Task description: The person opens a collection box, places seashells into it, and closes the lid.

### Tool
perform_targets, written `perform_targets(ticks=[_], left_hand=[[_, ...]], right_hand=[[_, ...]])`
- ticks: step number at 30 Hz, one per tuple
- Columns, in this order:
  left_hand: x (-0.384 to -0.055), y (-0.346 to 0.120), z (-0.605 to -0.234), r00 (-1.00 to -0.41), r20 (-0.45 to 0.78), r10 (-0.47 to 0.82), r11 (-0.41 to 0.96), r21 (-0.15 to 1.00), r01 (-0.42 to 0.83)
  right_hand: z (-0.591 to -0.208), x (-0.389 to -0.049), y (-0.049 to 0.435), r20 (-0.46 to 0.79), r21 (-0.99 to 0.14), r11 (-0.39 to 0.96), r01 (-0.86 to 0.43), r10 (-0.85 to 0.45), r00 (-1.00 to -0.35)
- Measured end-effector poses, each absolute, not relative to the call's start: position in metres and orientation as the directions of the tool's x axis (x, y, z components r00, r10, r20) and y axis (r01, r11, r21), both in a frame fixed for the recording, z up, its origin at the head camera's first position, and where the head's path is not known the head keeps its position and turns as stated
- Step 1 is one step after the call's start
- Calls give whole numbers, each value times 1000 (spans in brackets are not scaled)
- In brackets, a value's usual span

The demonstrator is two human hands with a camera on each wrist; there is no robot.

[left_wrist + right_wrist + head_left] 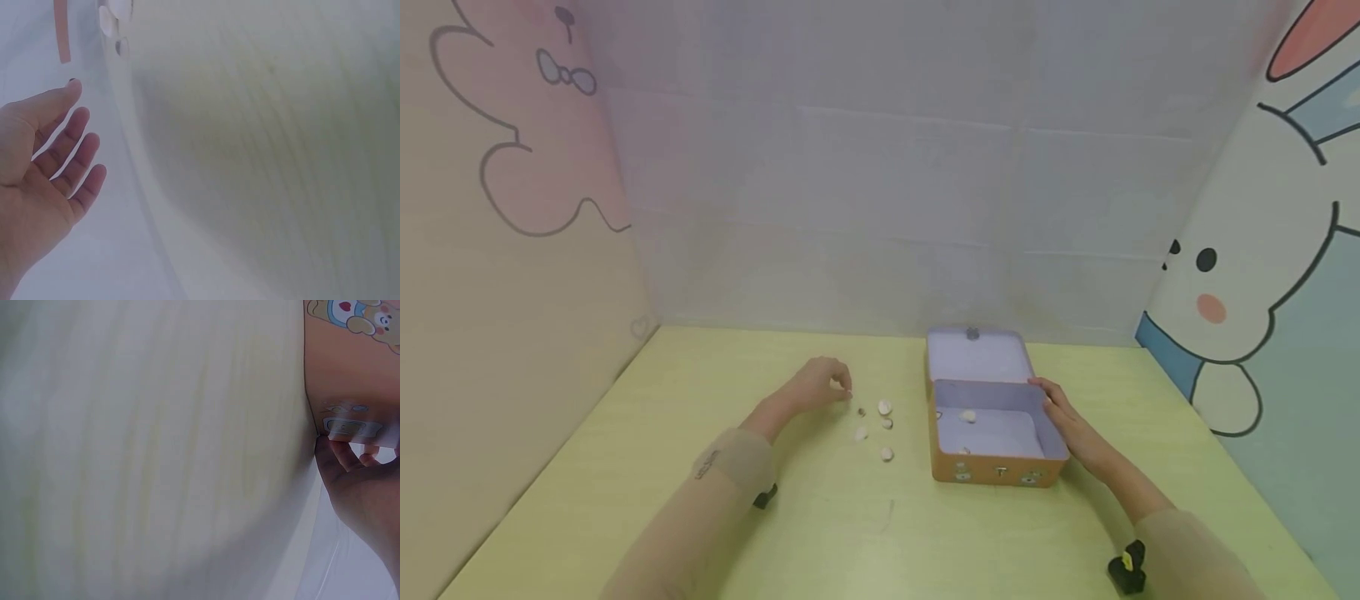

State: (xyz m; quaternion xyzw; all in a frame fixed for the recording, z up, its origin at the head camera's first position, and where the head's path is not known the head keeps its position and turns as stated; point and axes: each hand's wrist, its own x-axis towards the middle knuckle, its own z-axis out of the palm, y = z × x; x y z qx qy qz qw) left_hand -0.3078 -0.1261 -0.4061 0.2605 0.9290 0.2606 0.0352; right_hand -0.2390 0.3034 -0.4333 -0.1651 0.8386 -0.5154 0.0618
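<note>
Evidently, the fingers of my right hand touch the rim of the box, perhaps to steady it; whether they grip, I cannot tell. My left hand pinches a small pale piece beside shells spread on the surface left of the box, presumably for easy separation.

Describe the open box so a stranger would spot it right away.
Find the yellowish table. Right of its middle, touching the right hand, stands an orange box. Its size and open lid set it apart from the small white pieces nearby.
</note>
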Motion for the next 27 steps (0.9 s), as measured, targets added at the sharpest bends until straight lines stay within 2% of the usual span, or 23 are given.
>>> perform_targets(ticks=[6, 18, 27], left_hand=[[-300, -120, -397, -833, 171, 527, 704, 462, 540], [-282, -102, -382, -821, 274, 501, 709, 413, 571], [-265, -85, -373, -814, 365, 451, 703, 417, 576]], right_hand=[[-432, -239, 303, 66, -886, 413, -213, -342, -937], [-432, -239, 304, 67, -892, 400, -210, -345, -936], [-434, -240, 304, 55, -891, 406, -201, -342, -938]])
